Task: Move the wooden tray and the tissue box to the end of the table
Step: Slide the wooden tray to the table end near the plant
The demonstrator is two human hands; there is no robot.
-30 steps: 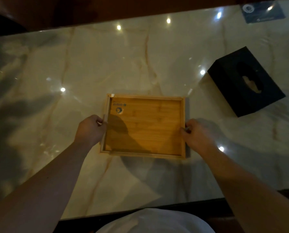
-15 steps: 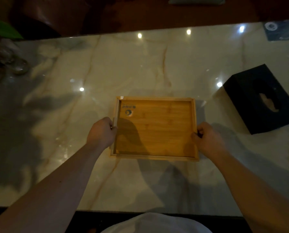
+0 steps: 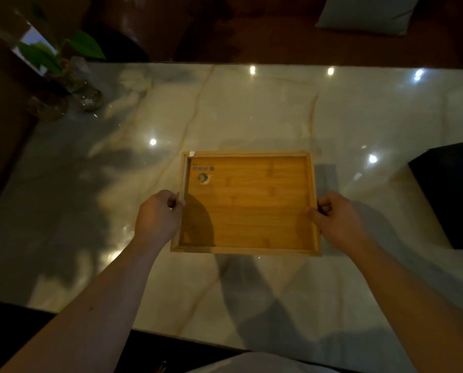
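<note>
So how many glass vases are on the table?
2, both at the table's far left corner: one vase holding the green plant, another beside it to the left. More may sit out of view.

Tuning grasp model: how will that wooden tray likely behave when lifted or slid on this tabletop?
The wooden tray looks rigid: flat slatted base, raised rim, so probably no flex. It is empty and thin-walled, so likely light; the left hand and right hand pinch its side rims. The polished marble table suggests easy sliding.

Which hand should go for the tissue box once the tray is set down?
The right hand, probably. It grips the wooden tray on its right rim, and the black tissue box sits further right at the frame edge. The left hand would have to cross over the tray.
</note>
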